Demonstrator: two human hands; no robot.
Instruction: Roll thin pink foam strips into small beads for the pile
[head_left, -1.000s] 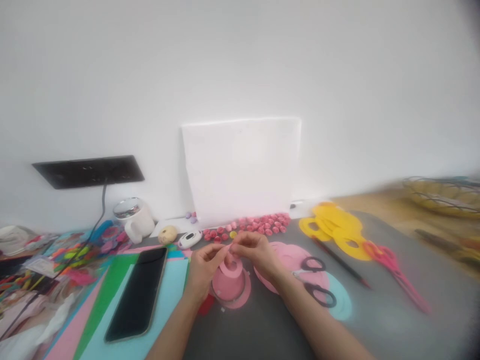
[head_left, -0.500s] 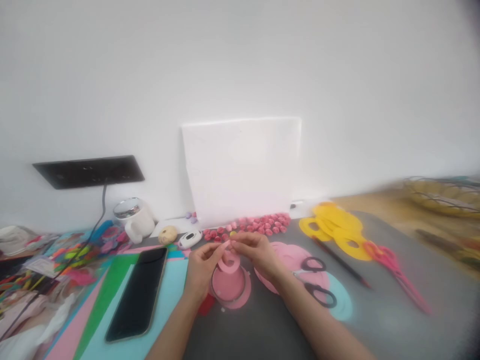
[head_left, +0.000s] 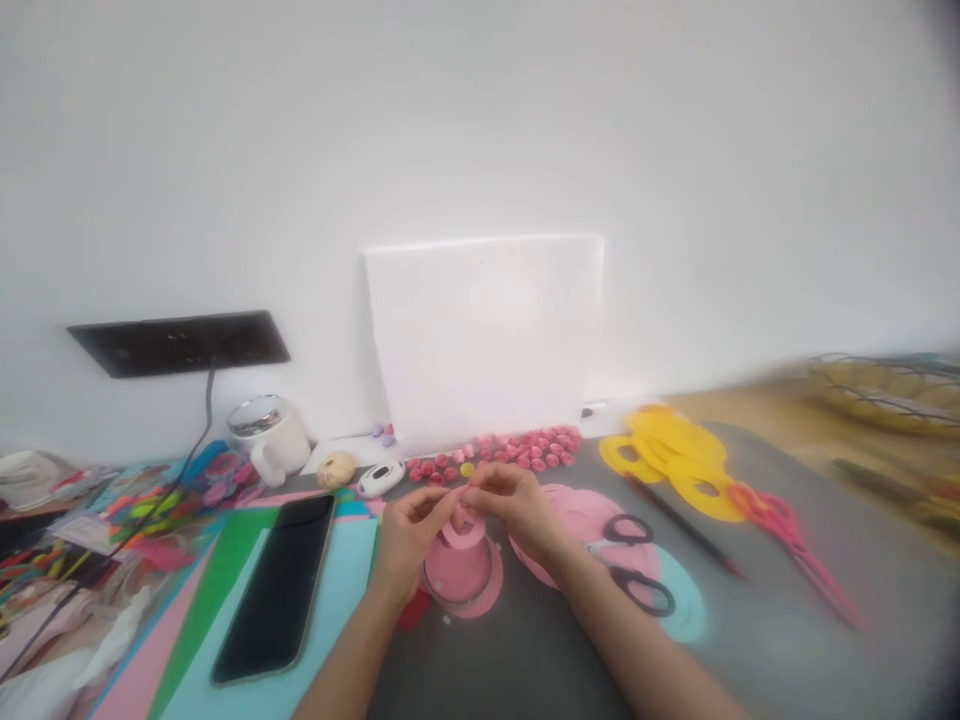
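My left hand [head_left: 405, 535] and my right hand [head_left: 514, 505] meet above a pink foam cone [head_left: 459, 565] that stands on a pink foam disc [head_left: 491, 597]. Both hands pinch a small pink foam ring [head_left: 459, 520] at the cone's top, fingers closed on it. The cone and disc sit on the grey mat [head_left: 750, 640] in front of me.
A black phone [head_left: 277, 585] lies on coloured foam sheets [head_left: 217, 610] at left. Black-handled scissors [head_left: 634, 560] rest on pink foam circles [head_left: 585, 515]. Yellow foam rings [head_left: 675, 455], pink scissors [head_left: 795, 545], a pencil [head_left: 679, 535], pink beads [head_left: 517, 450], a white mug [head_left: 270, 437] and a white board [head_left: 487, 335] lie beyond.
The pink ring, lifted a little half a second ago, sits lower on the cone's top now. Both hands stay pinched on it with only small finger shifts.
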